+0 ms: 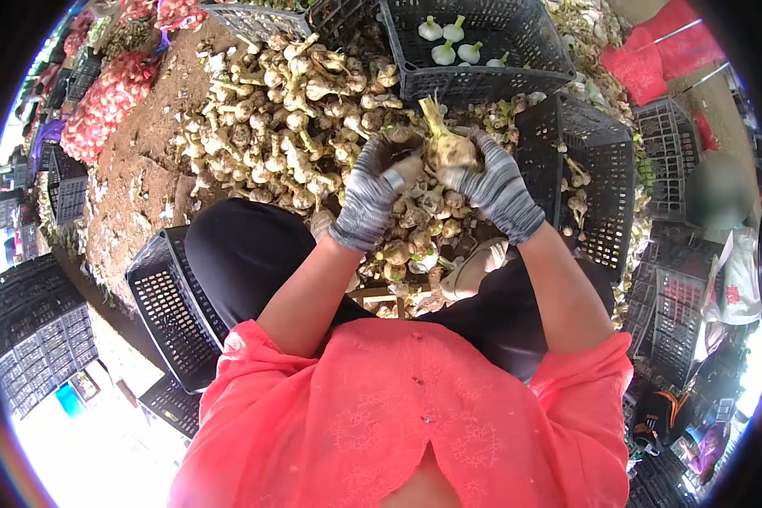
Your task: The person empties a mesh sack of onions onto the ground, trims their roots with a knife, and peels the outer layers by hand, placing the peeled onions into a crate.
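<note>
A dirty garlic bulb with a cut stalk pointing up is held in front of me, above the garlic heap. My right hand, in a grey striped glove with bare fingertips, is closed around the bulb's right side. On the other side, my left hand, gloved the same way, has its fingers curled and its thumb toward the bulb. Shadow hides what lies in those left fingers. Below and to the left spreads a large heap of unpeeled garlic with stalks.
A black crate ahead contains several clean white garlic bulbs. Another black crate stands at my right, with a few bulbs by its wall. A third crate is beside my left knee. Red net sacks lie at far left.
</note>
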A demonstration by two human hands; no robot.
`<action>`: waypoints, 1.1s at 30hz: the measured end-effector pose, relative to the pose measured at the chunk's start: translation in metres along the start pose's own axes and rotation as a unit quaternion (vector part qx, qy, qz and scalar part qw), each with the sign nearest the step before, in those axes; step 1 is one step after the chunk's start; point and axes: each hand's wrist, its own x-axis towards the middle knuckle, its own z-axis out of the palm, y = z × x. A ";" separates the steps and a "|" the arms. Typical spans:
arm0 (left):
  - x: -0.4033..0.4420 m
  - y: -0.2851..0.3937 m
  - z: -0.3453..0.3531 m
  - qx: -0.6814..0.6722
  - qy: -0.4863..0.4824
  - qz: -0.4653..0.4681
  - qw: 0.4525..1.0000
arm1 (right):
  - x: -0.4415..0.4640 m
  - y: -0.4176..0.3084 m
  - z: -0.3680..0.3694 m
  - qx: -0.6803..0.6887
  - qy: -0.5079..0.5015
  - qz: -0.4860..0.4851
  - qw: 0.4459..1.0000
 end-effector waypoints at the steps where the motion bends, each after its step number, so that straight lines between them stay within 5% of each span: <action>1: 0.002 0.003 -0.002 -0.012 0.034 -0.009 0.999 | -0.006 -0.018 0.001 -0.112 0.020 -0.023 0.993; 5: 0.003 -0.002 0.007 0.020 0.109 -0.088 0.990 | -0.016 -0.025 0.015 -0.301 0.009 -0.108 0.948; 9: 0.005 -0.012 0.012 0.040 0.083 0.022 0.996 | -0.022 -0.023 0.023 -0.339 0.031 -0.182 0.922; 18: -0.009 -0.008 0.004 0.132 0.031 0.040 0.990 | -0.027 -0.020 0.017 -0.242 0.012 -0.144 0.960; 23: -0.015 0.003 0.000 0.165 -0.007 0.014 0.986 | -0.025 -0.028 0.007 -0.048 0.022 -0.109 0.993; 31: -0.012 0.012 0.017 0.120 0.027 0.038 0.992 | -0.024 -0.030 0.006 -0.261 0.039 -0.254 0.930; 33: -0.013 0.015 0.016 0.124 0.008 0.034 0.992 | -0.024 -0.022 0.008 -0.053 0.001 -0.176 0.983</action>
